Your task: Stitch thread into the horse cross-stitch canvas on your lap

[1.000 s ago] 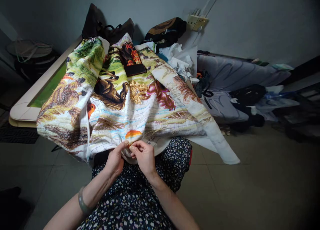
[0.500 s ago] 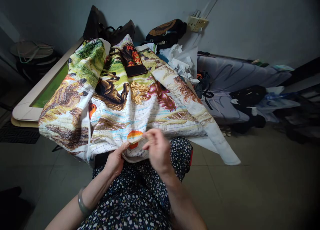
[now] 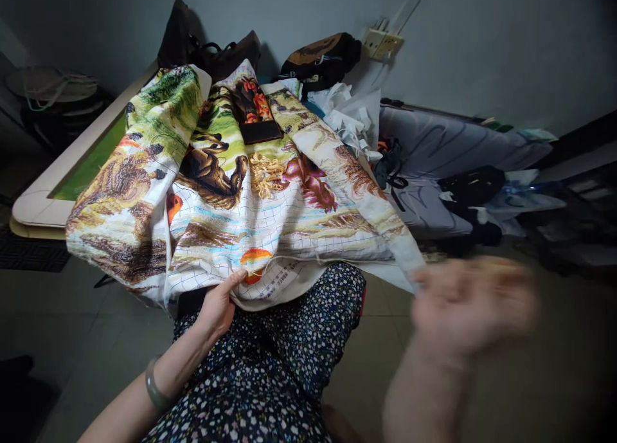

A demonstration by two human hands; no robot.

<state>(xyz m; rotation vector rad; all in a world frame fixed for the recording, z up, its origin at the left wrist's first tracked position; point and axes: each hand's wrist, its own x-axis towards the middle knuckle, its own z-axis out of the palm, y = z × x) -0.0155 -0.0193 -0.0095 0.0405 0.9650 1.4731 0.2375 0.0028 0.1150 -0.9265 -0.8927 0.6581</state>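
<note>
Left hand pinches the near hem of the cross-stitch cloth, which drapes toward 12 o'clock; gridded weave, dense coloured stitching. Right hand, at 3 o'clock, is blurred; grip cannot be told.

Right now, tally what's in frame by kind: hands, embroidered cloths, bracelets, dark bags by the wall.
Hands: 2, left hand gripping the cloth edge, right hand blurred off to the side
Large colourful cross-stitch cloth: 1
Grey-green bangle on the left wrist: 1
Dark bags by the wall: 2, dark brown bag, black and brown bag
Total: 6
</note>
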